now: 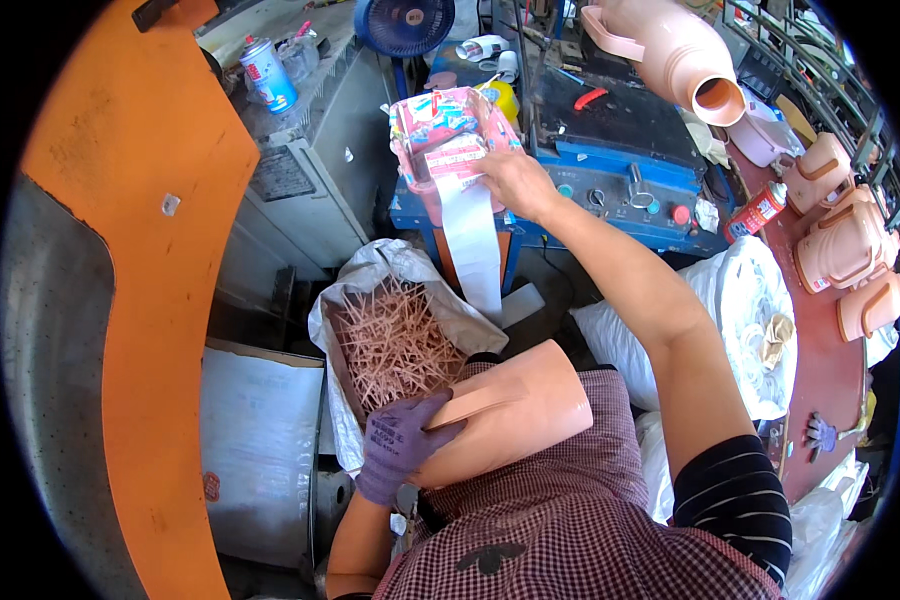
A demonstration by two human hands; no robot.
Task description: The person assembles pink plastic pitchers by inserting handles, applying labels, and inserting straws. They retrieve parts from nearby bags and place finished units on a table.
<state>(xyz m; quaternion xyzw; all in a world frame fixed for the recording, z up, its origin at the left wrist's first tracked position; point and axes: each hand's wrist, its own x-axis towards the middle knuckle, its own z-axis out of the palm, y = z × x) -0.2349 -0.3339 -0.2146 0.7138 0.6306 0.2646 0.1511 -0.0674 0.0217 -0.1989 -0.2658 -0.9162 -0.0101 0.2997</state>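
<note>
My left hand (402, 446), in a purple knit glove, is closed round the handle of a pale pink plastic jug body (530, 415). The jug lies tilted across my lap over a checked apron (530, 530), its wide round end toward the right. My bare right hand (518, 183) reaches forward to a pink plastic basket (406, 168). Its fingers pinch the edge of a label strip (473, 245). Printed red-and-white labels show at the top of the strip, and its white length hangs down over the basket's front.
A white sack (332, 325) of thin pink plastic scraps stands before my knees. An orange machine panel (160, 300) rises at left. Pink jugs (838, 245) stand on the red table (820, 400) at right; a larger pink jug (660, 45) lies on the blue machine (610, 180).
</note>
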